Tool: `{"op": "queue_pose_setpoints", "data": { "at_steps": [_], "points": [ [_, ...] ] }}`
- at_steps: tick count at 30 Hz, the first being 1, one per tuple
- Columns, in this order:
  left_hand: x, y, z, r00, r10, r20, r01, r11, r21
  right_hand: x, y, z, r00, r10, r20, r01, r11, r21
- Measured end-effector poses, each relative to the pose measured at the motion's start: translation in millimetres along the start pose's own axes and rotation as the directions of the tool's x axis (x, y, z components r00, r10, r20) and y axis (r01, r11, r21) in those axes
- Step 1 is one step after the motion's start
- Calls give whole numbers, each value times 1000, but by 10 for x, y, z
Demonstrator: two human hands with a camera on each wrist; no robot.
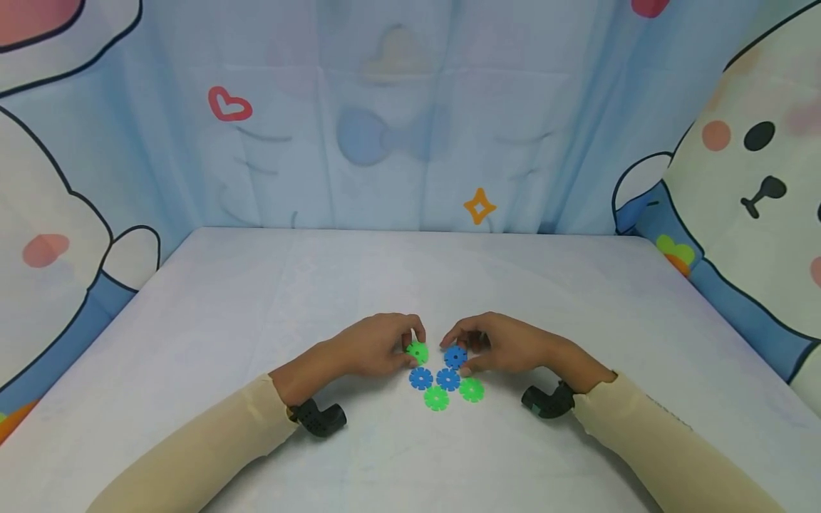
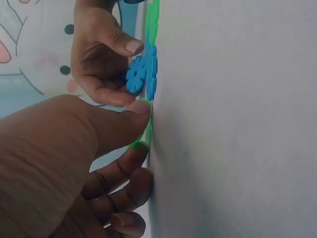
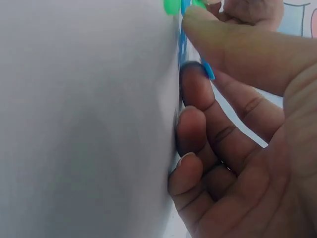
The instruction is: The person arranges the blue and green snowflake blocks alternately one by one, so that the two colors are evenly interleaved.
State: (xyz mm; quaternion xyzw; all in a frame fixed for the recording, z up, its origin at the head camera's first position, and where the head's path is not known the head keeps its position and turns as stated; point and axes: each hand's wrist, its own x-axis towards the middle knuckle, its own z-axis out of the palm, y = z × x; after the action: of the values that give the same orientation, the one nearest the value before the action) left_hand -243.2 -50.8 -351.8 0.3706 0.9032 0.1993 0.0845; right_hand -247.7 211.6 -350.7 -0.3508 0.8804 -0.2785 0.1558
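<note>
Between thumb and index finger, my left hand (image 1: 375,345) pinches a green notched plastic disc (image 1: 417,352) at its edge. My right hand (image 1: 509,343) holds a blue notched disc (image 1: 455,356) between thumb and fingers; in the left wrist view this blue disc (image 2: 135,74) stands tilted off the table. Just in front of the hands lie two more blue discs (image 1: 420,378), side by side. Two green discs (image 1: 436,398) lie nearer to me, one of them close below the right thumb. In the right wrist view the fingers hide most of the discs.
A white cloth covers the table (image 1: 256,285). Behind it hangs a blue curtain (image 1: 398,185) with printed cartoon figures. A black wrist camera (image 1: 318,419) sits under the left wrist, and another black camera (image 1: 549,401) under the right.
</note>
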Motion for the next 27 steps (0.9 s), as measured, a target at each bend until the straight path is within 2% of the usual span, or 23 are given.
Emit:
{"op": "queue_pose_setpoints", "data": {
  "at_steps": [7, 16, 27],
  "points": [
    [15, -53, -19, 1000, 16, -6, -16, 998, -65, 7, 83, -7, 1000, -17, -6, 17, 1000, 25],
    [0, -55, -45, 1000, 24, 0, -24, 992, -123, 3, 72, -21, 1000, -13, 2, 13, 999, 49],
    [12, -76, -43, 999, 43, -29, -45, 995, -91, 1, 99, -19, 999, -38, -14, 38, 998, 53]
  ]
}}
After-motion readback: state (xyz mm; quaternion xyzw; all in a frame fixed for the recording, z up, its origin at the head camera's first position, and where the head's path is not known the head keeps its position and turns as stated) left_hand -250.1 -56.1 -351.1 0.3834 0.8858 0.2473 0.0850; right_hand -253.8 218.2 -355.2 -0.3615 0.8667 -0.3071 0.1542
